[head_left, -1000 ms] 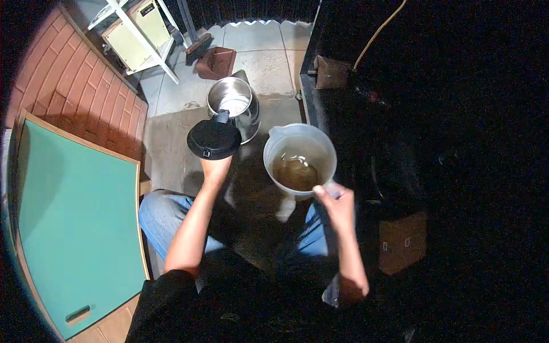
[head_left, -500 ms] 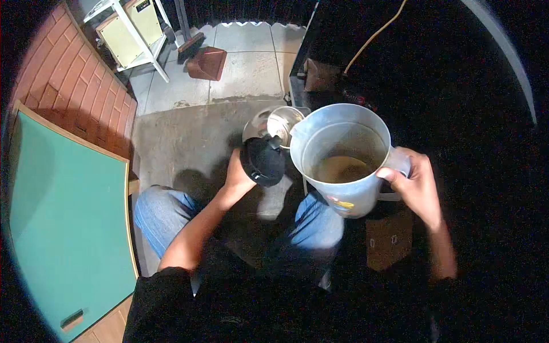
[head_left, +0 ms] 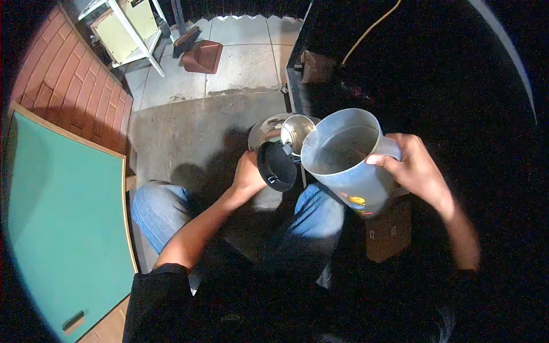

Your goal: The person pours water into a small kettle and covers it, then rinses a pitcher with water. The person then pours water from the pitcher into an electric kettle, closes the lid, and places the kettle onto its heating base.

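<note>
My right hand (head_left: pixel 416 171) is closed around the handle of a translucent plastic pitcher (head_left: pixel 366 191), which has a small colourful picture on its side. The pitcher leans to the left and has liquid inside. Its spout meets the rim of a shiny metal kettle (head_left: pixel 264 127) with an open mouth. The kettle's round black lid (head_left: pixel 278 167) stands flipped up, towards me. Behind that lid my left hand (head_left: pixel 249 174) is closed on the kettle's handle, with the fingers partly hidden.
A green board (head_left: pixel 68 223) with a wooden frame lies to the left, beside a brick wall (head_left: pixel 71 74). Further off are a reddish dustpan (head_left: pixel 204 57), a broom (head_left: pixel 186 41) and a white metal stand (head_left: pixel 137 31). A brown box (head_left: pixel 390 231) sits below the pitcher.
The pitcher has tipped further left, and its spout has come to the kettle's mouth. The liquid has run towards the spout side. The kettle and my left hand have shifted slightly right.
</note>
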Demonstrator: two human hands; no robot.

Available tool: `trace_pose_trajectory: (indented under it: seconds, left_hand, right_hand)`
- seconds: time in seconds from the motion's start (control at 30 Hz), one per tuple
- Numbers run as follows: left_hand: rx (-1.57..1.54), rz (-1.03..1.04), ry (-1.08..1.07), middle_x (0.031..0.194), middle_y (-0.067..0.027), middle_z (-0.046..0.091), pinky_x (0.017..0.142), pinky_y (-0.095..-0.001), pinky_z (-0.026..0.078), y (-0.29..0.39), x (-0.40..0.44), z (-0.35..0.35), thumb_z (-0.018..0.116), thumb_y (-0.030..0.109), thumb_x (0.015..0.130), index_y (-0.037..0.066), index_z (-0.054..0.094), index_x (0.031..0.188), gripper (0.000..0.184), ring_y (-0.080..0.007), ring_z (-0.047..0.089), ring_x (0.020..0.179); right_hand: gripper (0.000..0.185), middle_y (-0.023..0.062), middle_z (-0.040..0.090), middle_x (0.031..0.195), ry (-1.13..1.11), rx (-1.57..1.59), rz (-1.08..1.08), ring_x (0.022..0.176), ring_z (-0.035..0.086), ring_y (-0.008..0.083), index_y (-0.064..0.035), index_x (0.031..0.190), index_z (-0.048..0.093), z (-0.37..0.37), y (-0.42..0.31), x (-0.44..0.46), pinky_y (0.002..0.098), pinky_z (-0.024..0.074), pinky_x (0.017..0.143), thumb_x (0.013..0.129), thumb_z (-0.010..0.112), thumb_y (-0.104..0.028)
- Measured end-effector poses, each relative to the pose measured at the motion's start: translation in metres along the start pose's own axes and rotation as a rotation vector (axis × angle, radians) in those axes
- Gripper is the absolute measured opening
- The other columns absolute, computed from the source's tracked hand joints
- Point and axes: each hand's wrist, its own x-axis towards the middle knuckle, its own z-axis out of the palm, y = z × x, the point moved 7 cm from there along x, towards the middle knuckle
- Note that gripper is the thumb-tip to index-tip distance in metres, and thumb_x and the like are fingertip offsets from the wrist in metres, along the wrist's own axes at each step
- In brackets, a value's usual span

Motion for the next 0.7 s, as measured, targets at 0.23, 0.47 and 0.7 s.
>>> trace_pose_trajectory:
  seconds: [0.23, 0.47, 0.7]
  left_hand:
    - [-0.073, -0.317, -0.047, 0.081, -0.0221, 0.067, 0.071, -0.0414, 0.054, 0.003, 0.000, -0.008, 0.067, 0.036, 0.073, 0.003, 0.069, 0.086, 0.036, -0.0374, 0.067, 0.081]
    - [-0.197, -0.234, -0.007, 0.081, -0.0215, 0.067, 0.069, -0.0417, 0.053, 0.000, -0.003, -0.001, 0.067, 0.034, 0.073, 0.003, 0.069, 0.085, 0.033, -0.0371, 0.067, 0.079]
    - [-0.146, -0.374, -0.186, 0.099, -0.0108, 0.070, 0.088, -0.0358, 0.050, -0.003, -0.008, 0.002, 0.077, 0.020, 0.068, 0.003, 0.067, 0.100, 0.037, -0.0211, 0.067, 0.092]
  right_hand:
    - [0.042, 0.0217, 0.067, 0.076, -0.040, -0.012, 0.003, 0.071, 0.069, 0.0264, 0.0091, 0.088, 0.065, -0.002, -0.002, 0.014, 0.0381, 0.0524, 0.065, 0.078, 0.074, -0.031]
    - [0.043, 0.0223, 0.067, 0.076, -0.068, -0.010, -0.012, 0.071, 0.068, 0.0266, 0.0100, 0.088, 0.065, -0.002, -0.010, 0.021, 0.0384, 0.0524, 0.066, 0.079, 0.074, -0.031]
    - [0.045, 0.0229, 0.067, 0.077, -0.055, -0.145, 0.015, 0.075, 0.068, 0.0274, 0.0108, 0.090, 0.064, -0.007, -0.015, 0.025, 0.0387, 0.0524, 0.067, 0.079, 0.074, -0.032]
